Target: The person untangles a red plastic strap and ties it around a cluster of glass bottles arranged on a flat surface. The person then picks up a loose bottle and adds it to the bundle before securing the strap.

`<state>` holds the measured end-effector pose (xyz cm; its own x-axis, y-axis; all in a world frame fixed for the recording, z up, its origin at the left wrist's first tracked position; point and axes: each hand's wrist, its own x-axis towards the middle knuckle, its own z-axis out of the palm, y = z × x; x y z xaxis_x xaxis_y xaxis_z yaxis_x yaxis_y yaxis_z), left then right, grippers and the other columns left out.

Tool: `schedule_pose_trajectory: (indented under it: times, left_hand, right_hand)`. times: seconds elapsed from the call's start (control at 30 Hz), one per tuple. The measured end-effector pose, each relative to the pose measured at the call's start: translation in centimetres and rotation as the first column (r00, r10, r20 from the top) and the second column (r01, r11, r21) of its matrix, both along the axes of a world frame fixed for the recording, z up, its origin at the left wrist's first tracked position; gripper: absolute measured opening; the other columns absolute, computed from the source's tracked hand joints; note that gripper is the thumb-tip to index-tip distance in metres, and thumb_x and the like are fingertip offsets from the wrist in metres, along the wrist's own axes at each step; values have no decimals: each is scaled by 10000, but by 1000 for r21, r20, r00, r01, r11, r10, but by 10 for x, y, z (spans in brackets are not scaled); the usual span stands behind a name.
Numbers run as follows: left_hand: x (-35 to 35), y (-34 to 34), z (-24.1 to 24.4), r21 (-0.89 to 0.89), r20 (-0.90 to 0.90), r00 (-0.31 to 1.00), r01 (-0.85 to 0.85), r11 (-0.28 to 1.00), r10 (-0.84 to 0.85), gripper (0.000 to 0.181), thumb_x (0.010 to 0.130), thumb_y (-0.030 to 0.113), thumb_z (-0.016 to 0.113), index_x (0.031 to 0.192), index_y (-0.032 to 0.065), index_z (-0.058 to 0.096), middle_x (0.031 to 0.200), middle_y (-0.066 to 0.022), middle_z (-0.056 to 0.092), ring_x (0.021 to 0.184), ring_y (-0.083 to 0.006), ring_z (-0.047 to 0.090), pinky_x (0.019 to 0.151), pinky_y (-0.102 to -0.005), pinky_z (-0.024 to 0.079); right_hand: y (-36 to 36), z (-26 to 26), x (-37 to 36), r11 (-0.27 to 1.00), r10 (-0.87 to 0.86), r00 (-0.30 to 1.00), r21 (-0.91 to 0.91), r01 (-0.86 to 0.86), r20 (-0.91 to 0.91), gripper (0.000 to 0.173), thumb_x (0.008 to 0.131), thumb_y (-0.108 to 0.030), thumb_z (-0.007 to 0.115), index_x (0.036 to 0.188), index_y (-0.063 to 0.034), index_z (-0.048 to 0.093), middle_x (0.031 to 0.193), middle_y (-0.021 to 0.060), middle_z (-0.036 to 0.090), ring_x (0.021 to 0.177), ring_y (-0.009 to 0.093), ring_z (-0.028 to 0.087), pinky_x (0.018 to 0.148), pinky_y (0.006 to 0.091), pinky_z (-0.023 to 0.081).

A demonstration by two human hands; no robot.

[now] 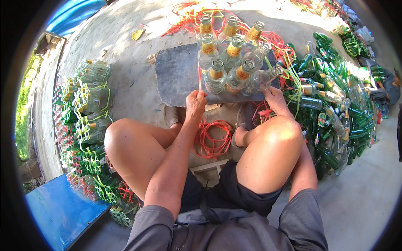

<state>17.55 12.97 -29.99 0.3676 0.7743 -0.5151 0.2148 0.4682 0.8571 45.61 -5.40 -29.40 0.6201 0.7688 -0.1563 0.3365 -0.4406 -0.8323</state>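
Several clear glass bottles [235,51] stand close together on a dark board [177,75] in front of me; those at the right lean outward. My left hand [196,102] is closed on a red plastic strap [200,77] that runs up along the left side of the bottles. At the board's near right corner, my right hand [275,97] is by the base of a tilted clear bottle [262,80]; its fingers are partly hidden, and whether they hold a strap cannot be told. A coil of red strap [213,139] lies on the ground between my feet.
Loose green and clear bottles [333,106] are heaped at the right. Strapped bottle bundles [91,100] line the left side, near a blue panel [67,210]. Red and yellow straps [185,18] lie tangled beyond the board. Another person [389,88] is at the far right.
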Motion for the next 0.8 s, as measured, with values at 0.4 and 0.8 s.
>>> schedule_pose_trajectory:
  times: [0.4,0.8]
  left_hand:
    - [1,-37,7,-202,167,986,32,979,3,250,1043,230,506,964,25,626,704,-9,565,496,-95,487,459,-277,430]
    - [9,-70,18,-436,324,945,110,893,41,217,1039,198,537,975,12,629,796,-83,653,628,-196,639,593,-377,606]
  right_hand:
    - [5,88,26,696,645,757,-486,-528,102,315,1012,-274,510,1050,-5,668,979,255,690,1014,457,649,864,504,500]
    - [17,98,-16,543,702,710,-689,-480,58,256,1000,-210,532,972,7,664,914,274,674,826,477,669,790,507,558]
